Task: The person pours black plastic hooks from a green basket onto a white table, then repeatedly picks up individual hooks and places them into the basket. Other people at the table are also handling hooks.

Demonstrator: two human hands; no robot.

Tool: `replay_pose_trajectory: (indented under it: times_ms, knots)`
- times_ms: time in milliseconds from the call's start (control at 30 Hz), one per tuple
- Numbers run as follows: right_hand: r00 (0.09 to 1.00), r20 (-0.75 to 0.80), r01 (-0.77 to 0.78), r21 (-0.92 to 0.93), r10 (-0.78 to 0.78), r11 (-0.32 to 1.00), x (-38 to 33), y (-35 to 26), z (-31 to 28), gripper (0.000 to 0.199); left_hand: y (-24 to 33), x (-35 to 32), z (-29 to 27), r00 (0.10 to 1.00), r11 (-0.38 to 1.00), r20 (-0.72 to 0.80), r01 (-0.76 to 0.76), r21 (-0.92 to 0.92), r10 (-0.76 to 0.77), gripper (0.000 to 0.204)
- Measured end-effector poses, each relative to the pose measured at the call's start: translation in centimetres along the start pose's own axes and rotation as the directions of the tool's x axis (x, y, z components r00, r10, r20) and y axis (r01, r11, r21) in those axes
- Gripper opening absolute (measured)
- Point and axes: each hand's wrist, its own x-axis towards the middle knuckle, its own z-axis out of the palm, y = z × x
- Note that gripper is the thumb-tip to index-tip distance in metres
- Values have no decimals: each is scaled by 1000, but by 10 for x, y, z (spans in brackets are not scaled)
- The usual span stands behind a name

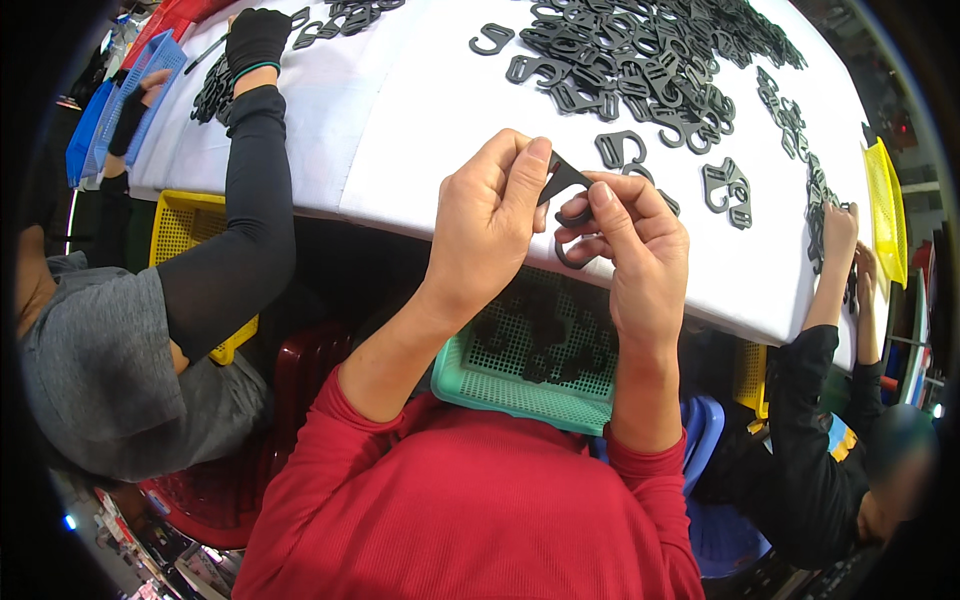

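Above the table's near edge my two hands are raised close together. My left hand [485,205] is closed, thumb against fingers, on a black plastic hook [562,178]. The fingers of my right hand [640,240] pinch the same hook's far end, and a curved black hook [570,252] shows among the lower fingers there. Whether these curved parts are one piece or two linked ones, I cannot tell. Just beyond, a few loose black hooks [622,150] lie on the white tabletop [420,120], with a large pile of hooks [640,60] behind them.
Below my hands, a green basket [465,385] holds dark pieces. At left, a co-worker's gloved hand [258,42] reaches over more hooks; yellow [185,225] and blue [155,90] baskets stand near. At right, another person's hands [845,240] handle hooks by a yellow basket [885,210].
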Motion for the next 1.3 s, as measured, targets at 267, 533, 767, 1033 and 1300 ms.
replay_pose_trajectory:
  times_ms: [267,533,767,1033,1300]
  knots:
    - [909,-141,302,-425,-392,853,15,7,2,15,-6,-1,5,1000,997,-19,-8,72,9,28]
    - [652,-26,428,-812,-758,396,62,-10,35,15,2,-4,23,941,919,-87,-296,261,328,23]
    - [645,-92,226,-926,-759,304,90,-13,27,18,-8,-24,27,866,811,-55,-440,386,496,14]
    - [582,-9,352,-899,-813,262,63,-24,-5,15,-5,-6,9,991,993,-109,-67,99,78,24]
    - [611,-27,359,-881,-791,308,52,-13,26,14,6,-19,28,957,947,-61,-269,175,283,14]
